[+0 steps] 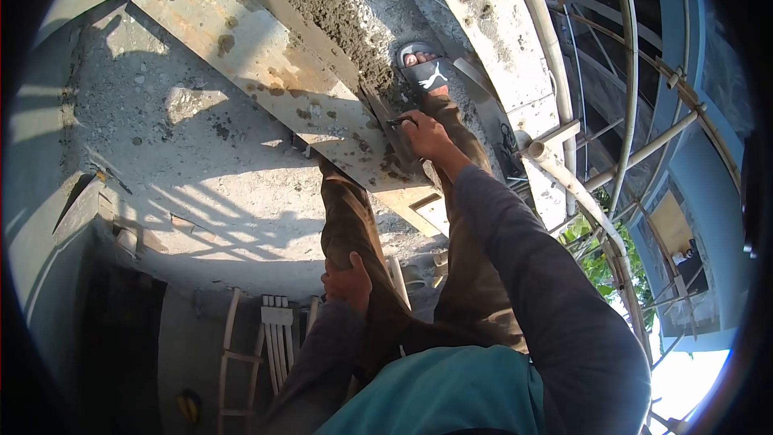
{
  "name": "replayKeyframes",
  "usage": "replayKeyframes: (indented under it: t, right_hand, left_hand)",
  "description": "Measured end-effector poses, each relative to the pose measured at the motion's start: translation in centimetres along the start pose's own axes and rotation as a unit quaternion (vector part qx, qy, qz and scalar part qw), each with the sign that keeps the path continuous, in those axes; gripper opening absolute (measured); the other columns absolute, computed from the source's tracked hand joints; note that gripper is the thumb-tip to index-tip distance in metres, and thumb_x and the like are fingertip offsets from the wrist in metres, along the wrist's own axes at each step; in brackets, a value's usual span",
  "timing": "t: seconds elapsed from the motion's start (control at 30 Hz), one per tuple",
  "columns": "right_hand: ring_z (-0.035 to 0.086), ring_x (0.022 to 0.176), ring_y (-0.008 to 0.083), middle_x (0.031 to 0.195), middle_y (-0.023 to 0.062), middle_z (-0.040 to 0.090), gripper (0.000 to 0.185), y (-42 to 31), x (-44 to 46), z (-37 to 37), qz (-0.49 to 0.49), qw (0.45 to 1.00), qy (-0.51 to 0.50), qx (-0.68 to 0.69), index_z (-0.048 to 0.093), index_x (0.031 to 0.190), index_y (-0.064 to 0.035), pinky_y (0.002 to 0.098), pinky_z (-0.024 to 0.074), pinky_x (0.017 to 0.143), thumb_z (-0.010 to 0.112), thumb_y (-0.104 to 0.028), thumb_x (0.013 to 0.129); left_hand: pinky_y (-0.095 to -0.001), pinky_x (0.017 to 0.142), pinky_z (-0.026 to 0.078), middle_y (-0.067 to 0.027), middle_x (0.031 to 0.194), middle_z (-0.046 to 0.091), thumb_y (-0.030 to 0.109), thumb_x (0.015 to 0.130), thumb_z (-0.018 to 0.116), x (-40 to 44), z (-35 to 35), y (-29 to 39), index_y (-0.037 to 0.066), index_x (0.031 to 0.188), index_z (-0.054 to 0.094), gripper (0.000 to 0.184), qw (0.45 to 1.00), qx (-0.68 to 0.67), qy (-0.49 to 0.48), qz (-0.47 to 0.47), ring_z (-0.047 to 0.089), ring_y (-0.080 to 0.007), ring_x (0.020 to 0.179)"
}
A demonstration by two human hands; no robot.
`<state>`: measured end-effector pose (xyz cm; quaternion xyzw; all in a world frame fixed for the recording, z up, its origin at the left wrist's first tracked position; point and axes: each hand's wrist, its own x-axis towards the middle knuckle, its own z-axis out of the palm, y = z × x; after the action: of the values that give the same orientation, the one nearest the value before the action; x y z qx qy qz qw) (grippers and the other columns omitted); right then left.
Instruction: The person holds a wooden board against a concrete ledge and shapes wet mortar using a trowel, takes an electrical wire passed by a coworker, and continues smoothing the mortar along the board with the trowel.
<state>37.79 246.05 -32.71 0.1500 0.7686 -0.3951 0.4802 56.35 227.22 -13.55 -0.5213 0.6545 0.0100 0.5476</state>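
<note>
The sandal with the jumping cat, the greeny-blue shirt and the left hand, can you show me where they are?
Sandal [419,75]: head view, on its dark strap.
Shirt [443,391]: head view, on its front.
Left hand [349,283]: head view, on its back.

Bamboo poles [630,72] lashed into a frame along the right side; blue wall [684,169] behind them; green leaves [638,267] show between poles, lower right; ladder [227,338] at lower left, white strips [278,334] bundled just beside it; small yellow item [189,405] in the dark area near the ladder, too dim to identify; grey wall [40,185] at far left.
</note>
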Motion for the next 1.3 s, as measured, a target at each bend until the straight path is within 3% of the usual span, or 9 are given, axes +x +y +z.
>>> replayKeyframes:
  t: [0.1,0.3,0.4,0.57,0.83,0.93,1.03,1.1,1.3]
  right_hand:
    - [0.058,0.104,0.0398,0.108,0.0212,0.063,0.035,-0.2,2.0,0.9,0.008,1.000,0.012,-0.014,0.059,0.115,-0.0094,0.0459,0.0446,0.091,0.047,-0.031,0.091]
    - [0.059,0.104,0.0388,0.106,0.0207,0.064,0.034,0.2,-6.5,-1.6,0.041,0.999,-0.010,0.019,0.059,0.117,-0.0144,0.0441,0.0451,0.090,0.048,-0.034,0.091]
    - [0.059,0.104,0.0392,0.107,0.0212,0.064,0.034,0.4,-3.4,-0.5,0.045,0.999,-0.007,0.014,0.059,0.116,-0.0141,0.0444,0.0453,0.090,0.048,-0.035,0.091]
    - [0.056,0.107,0.0403,0.112,0.0234,0.061,0.038,-0.9,7.5,1.9,0.003,0.999,-0.006,-0.033,0.057,0.115,-0.0055,0.0452,0.0440,0.091,0.046,-0.033,0.092]
    - [0.057,0.109,0.0398,0.113,0.0209,0.062,0.036,-2.1,0.8,-0.2,0.037,0.999,-0.005,0.015,0.058,0.117,-0.0118,0.0442,0.0436,0.094,0.046,-0.034,0.091]
    - [0.057,0.108,0.0396,0.112,0.0212,0.062,0.037,-1.9,5.6,0.8,0.034,0.999,-0.010,0.017,0.059,0.116,-0.0106,0.0443,0.0435,0.094,0.046,-0.034,0.091]
    - [0.056,0.109,0.0396,0.113,0.0224,0.061,0.037,-2.1,9.2,1.8,-0.057,0.996,-0.013,-0.064,0.058,0.115,-0.0097,0.0439,0.0429,0.095,0.045,-0.035,0.091]
    - [0.055,0.111,0.0392,0.115,0.0227,0.060,0.038,-2.6,8.8,1.9,0.000,1.000,-0.014,-0.010,0.058,0.118,-0.0097,0.0434,0.0423,0.096,0.046,-0.035,0.091]
    - [0.054,0.113,0.0398,0.117,0.0222,0.060,0.042,-2.9,4.4,0.8,0.026,0.999,-0.015,0.016,0.056,0.123,-0.0113,0.0437,0.0417,0.097,0.047,-0.037,0.091]
  left_hand:
    - [-0.0541,0.092,0.042,-0.0263,0.119,0.052,0.059,0.081,0.053,-0.5,-0.8,0.6,0.006,0.136,0.042,0.076,1.000,0.019,0.018,-0.004,0.054,-0.0436,0.108]
    - [-0.0522,0.092,0.042,-0.0255,0.119,0.053,0.056,0.082,0.057,0.1,-0.3,0.2,0.008,0.135,0.044,0.073,1.000,0.014,0.013,0.007,0.054,-0.0420,0.109]
    - [-0.0546,0.095,0.041,-0.0246,0.125,0.050,0.058,0.082,0.053,-0.4,-1.6,1.2,0.008,0.137,0.040,0.075,0.999,0.042,0.001,-0.014,0.053,-0.0442,0.111]
    - [-0.0540,0.094,0.041,-0.0246,0.124,0.050,0.058,0.082,0.053,-0.4,-2.1,1.6,0.008,0.138,0.040,0.076,0.999,0.046,0.005,-0.011,0.053,-0.0440,0.111]
    - [-0.0532,0.093,0.042,-0.0239,0.125,0.050,0.059,0.081,0.053,-0.2,-1.7,1.0,0.008,0.137,0.042,0.077,0.999,0.041,-0.011,-0.006,0.052,-0.0435,0.111]
    - [-0.0532,0.093,0.042,-0.0238,0.125,0.050,0.059,0.081,0.053,-0.2,-2.2,1.2,0.008,0.137,0.041,0.077,0.999,0.040,-0.002,-0.011,0.052,-0.0436,0.111]
    - [-0.0531,0.093,0.042,-0.0240,0.125,0.050,0.059,0.081,0.053,-0.4,-2.5,1.3,0.008,0.137,0.041,0.077,0.999,0.038,0.001,-0.010,0.053,-0.0436,0.111]
    - [-0.0526,0.094,0.042,-0.0240,0.125,0.050,0.058,0.082,0.053,-0.7,-3.0,1.6,0.008,0.138,0.040,0.077,0.999,0.035,-0.012,-0.004,0.053,-0.0433,0.110]
    - [-0.0514,0.093,0.043,-0.0238,0.125,0.050,0.059,0.081,0.053,0.0,-2.0,0.7,0.007,0.138,0.040,0.078,0.999,0.028,-0.024,-0.001,0.053,-0.0428,0.110]
